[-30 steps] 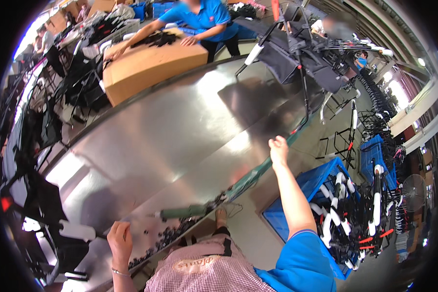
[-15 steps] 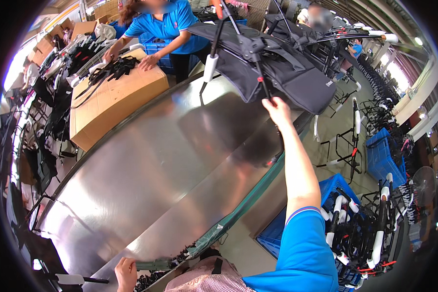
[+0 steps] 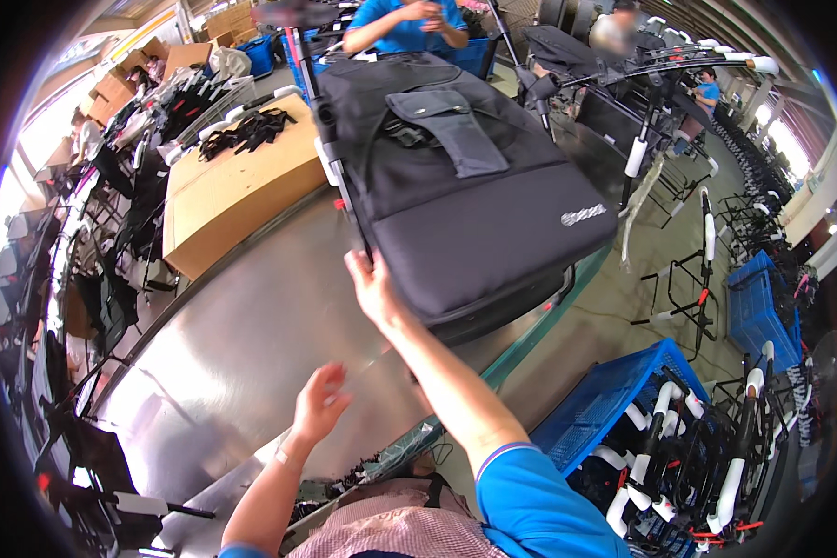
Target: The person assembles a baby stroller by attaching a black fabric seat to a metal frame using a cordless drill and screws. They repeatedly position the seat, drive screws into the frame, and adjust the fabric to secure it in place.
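A black fabric stroller [image 3: 493, 223] with a flap pocket on its padded back lies over the metal table [image 3: 242, 316]. My right hand [image 3: 377, 293] is closed round the dark tube [image 3: 349, 209] along the stroller's left side, just below a red part. My left hand [image 3: 322, 402] hovers over the near part of the table, apart from the stroller. Its fingers are loosely bent and spread from the thumb, with nothing in them, and slightly blurred. The stroller's underside is hidden.
A cardboard box [image 3: 223, 195] with black straps [image 3: 251, 133] stands along the table's far left edge. A co-worker in a blue shirt [image 3: 409, 28] is behind the stroller. Blue crates [image 3: 614, 391] and tube frames with white sleeves [image 3: 665, 428] stand at right.
The stroller has turned and come nearer, its back now facing up. My right hand has moved left with its tube. My left hand has risen over the table. The co-worker's hands have left the box.
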